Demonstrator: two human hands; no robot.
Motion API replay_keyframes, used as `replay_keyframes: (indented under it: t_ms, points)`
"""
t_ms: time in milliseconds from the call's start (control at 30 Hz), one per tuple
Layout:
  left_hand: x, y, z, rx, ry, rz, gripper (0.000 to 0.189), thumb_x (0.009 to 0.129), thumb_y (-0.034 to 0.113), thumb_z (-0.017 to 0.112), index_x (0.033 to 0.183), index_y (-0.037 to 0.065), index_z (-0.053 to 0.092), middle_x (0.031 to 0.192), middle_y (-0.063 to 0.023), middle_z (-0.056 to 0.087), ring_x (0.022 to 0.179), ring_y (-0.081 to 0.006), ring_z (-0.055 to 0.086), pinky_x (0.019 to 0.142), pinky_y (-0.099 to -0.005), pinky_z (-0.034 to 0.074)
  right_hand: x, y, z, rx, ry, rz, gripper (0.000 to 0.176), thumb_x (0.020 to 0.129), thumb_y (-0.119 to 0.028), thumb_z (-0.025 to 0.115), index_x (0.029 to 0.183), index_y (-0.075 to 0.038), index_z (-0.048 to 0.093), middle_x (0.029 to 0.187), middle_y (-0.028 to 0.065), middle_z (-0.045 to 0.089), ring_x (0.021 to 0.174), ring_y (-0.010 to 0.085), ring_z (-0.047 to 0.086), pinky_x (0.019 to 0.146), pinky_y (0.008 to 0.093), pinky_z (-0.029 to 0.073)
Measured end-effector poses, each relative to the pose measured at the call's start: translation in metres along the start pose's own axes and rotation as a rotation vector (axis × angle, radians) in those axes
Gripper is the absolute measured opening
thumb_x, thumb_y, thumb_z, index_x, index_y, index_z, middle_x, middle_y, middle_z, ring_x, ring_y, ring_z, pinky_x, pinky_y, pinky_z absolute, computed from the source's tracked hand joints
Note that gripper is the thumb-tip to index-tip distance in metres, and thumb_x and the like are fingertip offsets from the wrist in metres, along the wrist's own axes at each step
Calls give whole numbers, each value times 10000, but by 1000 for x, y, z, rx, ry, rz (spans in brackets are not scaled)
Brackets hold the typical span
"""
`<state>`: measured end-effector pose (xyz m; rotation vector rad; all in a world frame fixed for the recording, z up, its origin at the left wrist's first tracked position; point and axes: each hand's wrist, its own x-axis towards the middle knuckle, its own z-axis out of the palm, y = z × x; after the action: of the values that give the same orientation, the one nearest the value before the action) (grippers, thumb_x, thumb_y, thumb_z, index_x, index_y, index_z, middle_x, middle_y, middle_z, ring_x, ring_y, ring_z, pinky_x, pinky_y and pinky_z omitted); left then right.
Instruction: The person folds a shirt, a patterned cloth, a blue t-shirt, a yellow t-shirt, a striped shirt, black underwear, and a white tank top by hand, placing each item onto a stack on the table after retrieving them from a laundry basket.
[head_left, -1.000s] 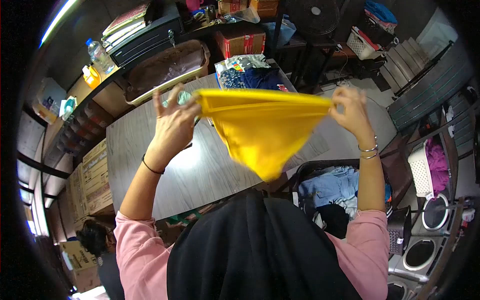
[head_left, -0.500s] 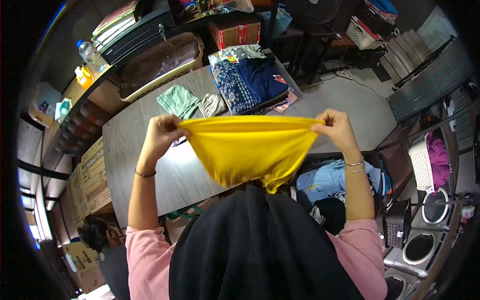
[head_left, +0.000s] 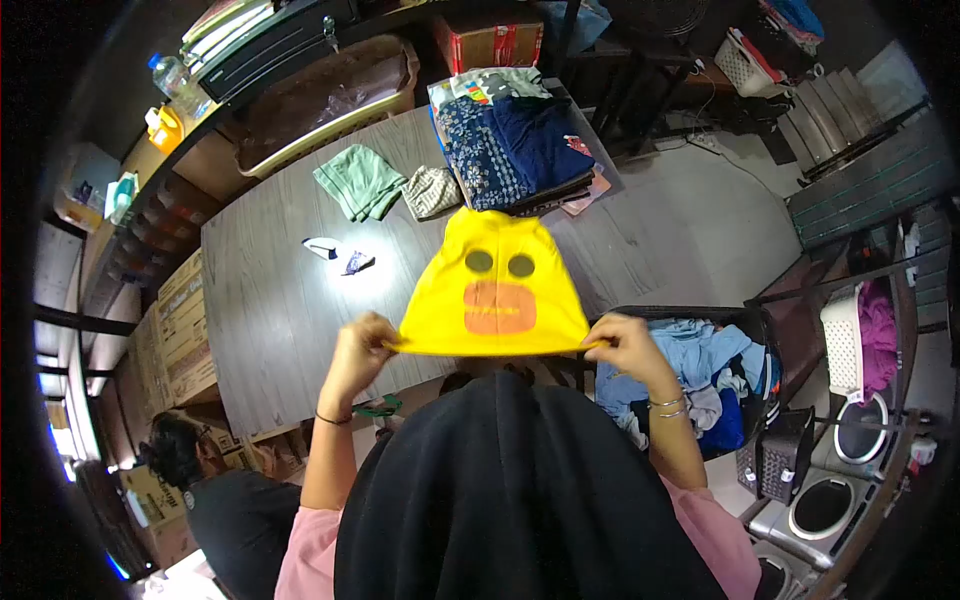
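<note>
A yellow cloth (head_left: 500,240) with two dark round spots and an orange patch spreads over the near part of the grey table (head_left: 270,340). My left hand (head_left: 362,350) pinches its near left corner, and my right hand (head_left: 620,350) pinches its near right corner, the edge stretched straight between them. Beyond the cloth lie a folded green cloth (head_left: 360,182), a small patterned cloth (head_left: 432,191) and a stack of folded clothes (head_left: 510,150). Two small white and dark items, one of them a crumpled piece (head_left: 357,263), rest left of the yellow cloth.
An open case of blue and grey clothes (head_left: 690,365) stands right of the table. A brown basket (head_left: 330,135) is at the back left. Another person (head_left: 240,520) is low at the left. Washing machines (head_left: 825,508) and a white basket (head_left: 843,340) stand at the right.
Both hands have come down toward me and closer together, still holding the yellow cloth. It now extends away from me with its printed side showing, and the small items at left are uncovered.
</note>
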<state>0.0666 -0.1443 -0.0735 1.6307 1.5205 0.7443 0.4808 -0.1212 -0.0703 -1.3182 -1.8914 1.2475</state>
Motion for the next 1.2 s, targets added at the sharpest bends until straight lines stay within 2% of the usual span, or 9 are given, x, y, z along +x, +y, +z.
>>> replay_keyframes:
  t_ms: [100,300,533,700,767,900,1033,1133,1200]
  points:
    - [-5,-35,31,179,-117,-58,243,701,-46,584,932,-20,657,871,-172,638,747,-316,637,704,-374,524,7,26,25,-153,-120,180,232,723,-173,736,876,-3,703,823,152,687,759,250,671,680,338,505]
    - [81,-67,99,227,337,-58,320,730,174,726,968,-32,664,832,-202,657,748,-320,653,702,-384,524,92,75,74,-248,491,219,237,792,-218,678,874,4,694,854,206,675,820,376,655,739,412,514]
    - [138,-70,124,112,222,-195,167,768,127,693,832,-7,615,712,-137,645,666,-240,651,624,-360,516,134,85,92,-329,381,480,227,802,-223,678,884,-13,654,896,227,666,876,394,638,761,425,506]
    - [140,-67,103,-1050,7,-426,152,859,-59,553,901,77,499,706,-1,586,616,-134,599,563,-250,491,134,95,78,490,335,428,126,829,-98,645,911,-36,574,864,131,637,840,262,620,737,353,497]
    - [143,-79,99,-1102,2,-333,288,807,-131,549,1025,57,521,902,-57,629,760,-137,621,668,-231,516,139,93,70,1086,283,433,103,846,-9,614,907,-62,550,866,70,613,844,177,594,737,303,489]
    - [158,-85,105,-638,180,-112,469,743,-146,597,1159,63,544,1060,-84,624,843,-136,615,712,-229,511,160,111,69,1065,366,228,188,797,74,631,934,-53,610,942,41,575,850,160,567,770,259,479]
    - [164,-74,96,-246,198,-191,570,707,-70,690,1226,39,483,960,-103,604,848,-182,604,723,-284,513,164,106,70,65,491,72,326,718,27,693,1032,-22,619,1003,79,563,940,181,564,803,281,486]
    - [153,-96,101,118,505,-11,728,686,39,781,1303,43,394,1008,-156,546,872,-253,602,768,-344,510,138,103,89,-181,612,155,445,699,-147,754,1101,-39,597,1018,125,539,959,293,554,822,377,478]
    - [129,-94,108,232,608,-230,709,692,151,799,1280,25,422,1084,-180,520,928,-306,562,790,-395,479,124,94,106,-317,590,328,433,714,-244,748,1059,-28,600,1036,157,529,1002,373,516,868,427,449]
